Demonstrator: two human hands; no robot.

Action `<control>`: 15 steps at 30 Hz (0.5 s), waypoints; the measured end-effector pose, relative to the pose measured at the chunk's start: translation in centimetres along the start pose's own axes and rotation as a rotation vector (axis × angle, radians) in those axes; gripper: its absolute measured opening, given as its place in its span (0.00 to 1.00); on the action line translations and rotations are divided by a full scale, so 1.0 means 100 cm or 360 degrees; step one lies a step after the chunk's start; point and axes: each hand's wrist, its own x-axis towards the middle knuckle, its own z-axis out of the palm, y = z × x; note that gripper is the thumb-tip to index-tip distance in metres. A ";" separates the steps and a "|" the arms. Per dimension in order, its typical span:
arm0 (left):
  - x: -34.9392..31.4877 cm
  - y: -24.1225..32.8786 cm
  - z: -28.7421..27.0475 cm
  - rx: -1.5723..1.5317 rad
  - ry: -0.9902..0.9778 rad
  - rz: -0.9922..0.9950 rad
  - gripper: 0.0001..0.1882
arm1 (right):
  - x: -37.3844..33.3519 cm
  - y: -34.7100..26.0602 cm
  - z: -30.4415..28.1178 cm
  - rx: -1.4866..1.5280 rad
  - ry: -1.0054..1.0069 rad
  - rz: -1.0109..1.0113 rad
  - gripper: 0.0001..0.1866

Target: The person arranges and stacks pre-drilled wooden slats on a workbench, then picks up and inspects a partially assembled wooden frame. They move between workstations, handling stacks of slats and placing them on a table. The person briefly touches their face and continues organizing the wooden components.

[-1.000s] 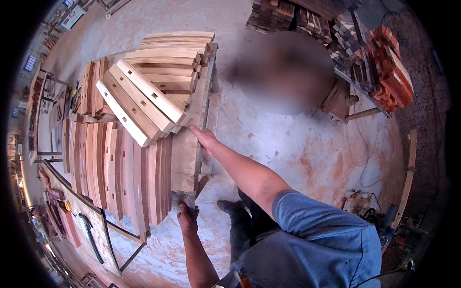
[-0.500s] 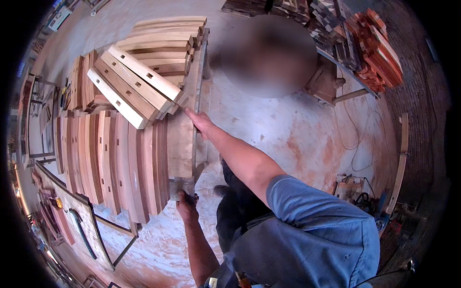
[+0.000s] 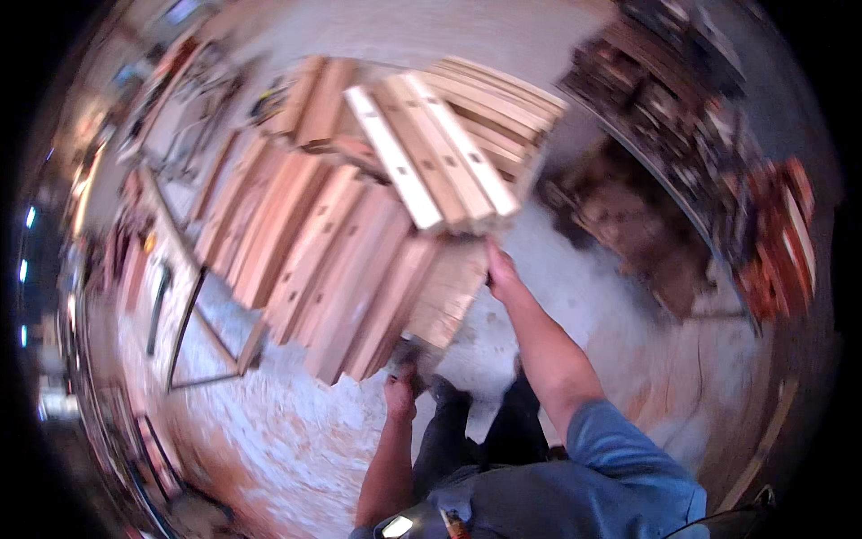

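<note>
Several wooden slats with small square holes lie on a wooden table (image 3: 453, 292). Reddish-brown slats (image 3: 310, 238) rest side by side along its near left part. Paler slats (image 3: 449, 148) lie slanted on top, beside a stack of light boards (image 3: 503, 94) at the far end. My right hand (image 3: 500, 267) is closed on the table's right edge, just below the ends of the pale slats. My left hand (image 3: 401, 391) is closed at the table's near corner, round a dark part whose shape is blurred.
Left of the table stands a framed panel (image 3: 184, 305) on legs. Dark stacked timber (image 3: 655, 81) is at the far right, with reddish wood pieces (image 3: 781, 242) beside it. A long wooden strip (image 3: 763, 445) lies at the right.
The view has turned, so the table and slats appear farther right and tilted. Both hands stay at the same places on the table. The slats keep their arrangement.
</note>
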 end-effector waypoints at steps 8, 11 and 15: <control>-0.047 -0.033 0.024 0.0036 0.0396 0.0042 0.15 | -0.031 0.000 -0.040 -0.0291 -0.0092 0.0313 0.29; -0.043 -0.033 0.045 0.0015 0.0549 0.0261 0.19 | 0.006 -0.022 -0.065 -0.0190 -0.0098 0.0214 0.25; -0.035 -0.052 0.055 0.0179 0.0806 0.0563 0.26 | 0.038 -0.033 -0.077 0.0047 -0.0104 0.0088 0.36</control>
